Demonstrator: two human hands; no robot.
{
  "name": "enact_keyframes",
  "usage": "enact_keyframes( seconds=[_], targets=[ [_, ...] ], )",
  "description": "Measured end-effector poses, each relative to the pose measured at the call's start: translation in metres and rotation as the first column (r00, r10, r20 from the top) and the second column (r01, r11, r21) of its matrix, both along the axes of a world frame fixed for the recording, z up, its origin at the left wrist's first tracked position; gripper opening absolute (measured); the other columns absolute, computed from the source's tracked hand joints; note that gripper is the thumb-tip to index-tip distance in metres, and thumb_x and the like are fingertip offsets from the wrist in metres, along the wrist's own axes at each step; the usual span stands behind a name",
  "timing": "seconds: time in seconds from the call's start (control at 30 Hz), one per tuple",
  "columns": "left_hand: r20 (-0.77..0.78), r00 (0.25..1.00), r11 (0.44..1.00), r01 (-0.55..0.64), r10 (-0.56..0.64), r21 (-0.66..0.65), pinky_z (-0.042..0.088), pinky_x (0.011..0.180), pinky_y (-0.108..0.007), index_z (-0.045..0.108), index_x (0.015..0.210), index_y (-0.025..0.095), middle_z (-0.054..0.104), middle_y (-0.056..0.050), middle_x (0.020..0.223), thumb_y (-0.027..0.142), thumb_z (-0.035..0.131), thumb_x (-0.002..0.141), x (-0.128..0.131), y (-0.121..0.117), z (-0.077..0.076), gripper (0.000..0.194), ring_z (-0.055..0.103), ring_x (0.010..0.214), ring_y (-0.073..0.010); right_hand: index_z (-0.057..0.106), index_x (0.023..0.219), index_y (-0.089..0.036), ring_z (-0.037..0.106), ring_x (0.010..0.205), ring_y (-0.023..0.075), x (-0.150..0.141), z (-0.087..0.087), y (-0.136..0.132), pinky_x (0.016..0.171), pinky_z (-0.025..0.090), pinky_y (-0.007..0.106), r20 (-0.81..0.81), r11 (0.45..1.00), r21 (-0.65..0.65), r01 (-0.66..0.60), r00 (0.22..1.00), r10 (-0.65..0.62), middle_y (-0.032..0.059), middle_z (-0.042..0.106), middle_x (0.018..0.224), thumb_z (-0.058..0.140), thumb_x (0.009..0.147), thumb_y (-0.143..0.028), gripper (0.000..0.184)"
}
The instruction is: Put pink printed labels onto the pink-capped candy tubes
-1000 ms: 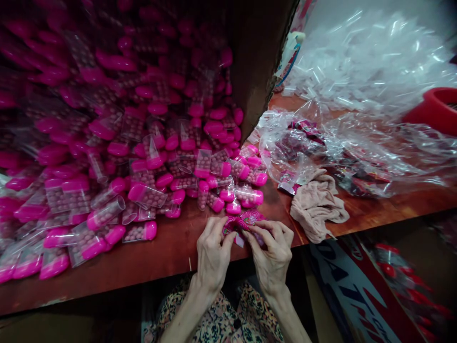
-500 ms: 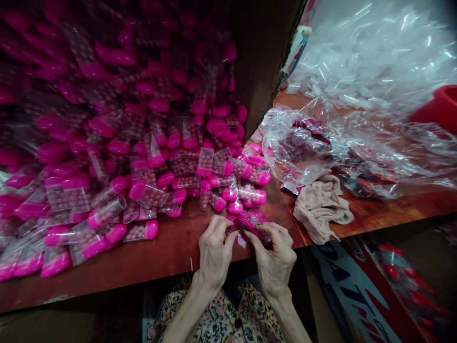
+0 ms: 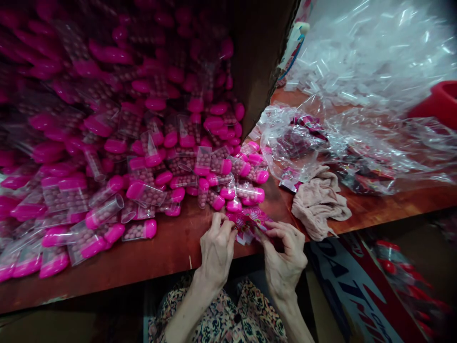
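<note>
At the table's front edge I see a small bunch of shiny pink printed wrappers (image 3: 252, 215), with white parts toward me. My left hand (image 3: 217, 247) is closed at their left side, its thumb and fingertips pinched together. My right hand (image 3: 285, 255) pinches the right side of a wrapper between thumb and forefinger. Exactly how many pieces lie between the fingers is hidden. Just beyond them lie clear containers with pink caps (image 3: 250, 193), filled with small round pinkish balls.
A big heap of the same capped containers (image 3: 117, 143) covers the left, beside a dark cardboard wall (image 3: 259, 62). To the right are a crumpled beige cloth (image 3: 319, 205), clear plastic bags (image 3: 360, 138) with printed wrappers, a pile of clear pieces (image 3: 371, 52) and a red object (image 3: 437, 105).
My right hand has moved to the right, away from my left hand, and the wrappers between them look more spread. The left hand stays nearly in place. The view has shifted slightly.
</note>
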State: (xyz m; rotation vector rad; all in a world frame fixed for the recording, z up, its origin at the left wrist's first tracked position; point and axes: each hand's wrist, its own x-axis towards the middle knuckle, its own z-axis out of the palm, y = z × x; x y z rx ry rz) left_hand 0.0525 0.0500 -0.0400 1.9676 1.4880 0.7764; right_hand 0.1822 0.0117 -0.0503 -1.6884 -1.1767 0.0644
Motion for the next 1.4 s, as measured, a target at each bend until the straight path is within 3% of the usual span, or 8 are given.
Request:
enact_keyframes(
  seconds=[0.2, 0.57, 0.67, 0.87, 1.13, 1.23, 1.33, 1.4],
  targets=[
    [0.078, 0.994, 0.995, 0.066, -0.072, 0.073, 0.05, 0.072, -0.025, 0.062, 0.088, 0.017, 0.06, -0.005, 0.095, 0.01, 0.051, 0.085, 0.0, -0.001, -0.002, 0.014, 0.063, 0.078, -0.0146, 0.064, 0.078, -0.018, 0.056, 0.07, 0.0154, 0.002, 0.003, -0.008, 0.062, 0.048, 0.027, -0.089, 0.999, -0.052, 0.002, 0.996, -0.007, 0.0023, 0.057, 0.078, 0.065, 0.079, -0.026, 0.008],
    [0.115, 0.993, 0.99, 0.017, -0.033, 0.137, 0.052, 0.079, -0.028, 0.056, 0.11, 0.013, 0.062, -0.012, 0.109, 0.01, 0.051, 0.085, -0.001, 0.001, -0.001, 0.026, 0.063, 0.096, -0.0191, 0.07, 0.084, -0.02, 0.053, 0.08, 0.0204, 0.001, -0.003, -0.004, 0.074, 0.047, 0.036, 0.039, 0.997, -0.057, -0.057, 0.998, 0.059, 0.0041, 0.065, 0.075, 0.063, 0.08, -0.025, 0.009],
    [-0.056, 0.993, 0.965, 0.112, -0.101, 0.236, 0.053, 0.079, -0.029, 0.059, 0.105, 0.013, 0.062, -0.014, 0.112, 0.011, 0.048, 0.086, 0.002, -0.002, -0.003, 0.022, 0.064, 0.096, -0.0207, 0.071, 0.081, -0.02, 0.052, 0.08, 0.0215, 0.0, -0.001, -0.002, 0.076, 0.045, 0.038, 0.06, 0.996, -0.064, -0.063, 0.996, 0.067, 0.0048, 0.067, 0.072, 0.064, 0.079, -0.025, 0.009],
    [-0.346, 0.921, 0.953, 0.251, -0.18, 0.17, 0.055, 0.068, -0.033, 0.063, 0.088, 0.016, 0.065, -0.013, 0.111, 0.011, 0.048, 0.086, 0.006, -0.004, -0.005, 0.016, 0.066, 0.084, -0.0228, 0.073, 0.081, -0.018, 0.052, 0.082, 0.0219, 0.009, 0.0, -0.002, 0.08, 0.044, 0.039, -0.008, 0.997, -0.067, 0.028, 1.0, -0.029, 0.0072, 0.067, 0.077, 0.067, 0.076, -0.029, 0.013],
    [0.176, 0.977, 0.987, 0.1, -0.121, 0.124, 0.051, 0.069, -0.026, 0.064, 0.099, 0.01, 0.064, -0.013, 0.1, 0.017, 0.046, 0.089, 0.003, 0.001, 0.005, 0.022, 0.063, 0.081, -0.017, 0.071, 0.077, -0.015, 0.058, 0.052, 0.013, 0.007, 0.02, -0.011, 0.052, 0.049, 0.024, -0.353, 0.972, -0.231, -0.047, 0.935, -0.039, 0.0006, 0.067, 0.062, 0.067, 0.076, -0.034, 0.02],
    [0.516, 0.857, 0.98, 0.088, 0.017, -0.179, 0.045, 0.054, -0.023, 0.066, 0.101, 0.011, 0.063, -0.006, 0.083, 0.026, 0.061, 0.08, 0.005, 0.001, 0.02, 0.026, 0.054, 0.059, -0.0113, 0.074, 0.075, -0.016, 0.059, 0.053, 0.0124, -0.002, 0.032, -0.013, 0.053, 0.05, 0.023, -0.582, 0.944, -0.282, -0.172, 0.813, -0.026, 0.0003, 0.07, 0.064, 0.071, 0.07, -0.035, 0.019],
    [0.677, 0.683, 0.855, 0.149, 0.274, -0.496, 0.035, 0.043, -0.02, 0.072, 0.083, 0.014, 0.058, 0.001, 0.062, 0.024, 0.072, 0.067, 0.01, 0.0, 0.032, 0.018, 0.042, 0.045, -0.0068, 0.076, 0.079, -0.018, 0.061, 0.057, 0.0134, -0.01, 0.038, -0.013, 0.056, 0.051, 0.023, -0.735, 0.918, -0.278, -0.283, 0.677, -0.014, 0.0003, 0.071, 0.067, 0.075, 0.065, -0.032, 0.019],
    [0.702, 0.595, 0.806, 0.147, 0.39, -0.573, 0.033, 0.042, -0.018, 0.071, 0.066, 0.015, 0.055, 0.003, 0.055, 0.02, 0.072, 0.065, 0.012, 0.0, 0.035, 0.005, 0.039, 0.044, -0.0056, 0.076, 0.085, -0.02, 0.063, 0.062, 0.0144, -0.014, 0.038, -0.014, 0.061, 0.052, 0.024, -0.777, 0.911, -0.253, -0.326, 0.63, 0.009, 0.0005, 0.073, 0.073, 0.075, 0.065, -0.031, 0.022]
  ],
)
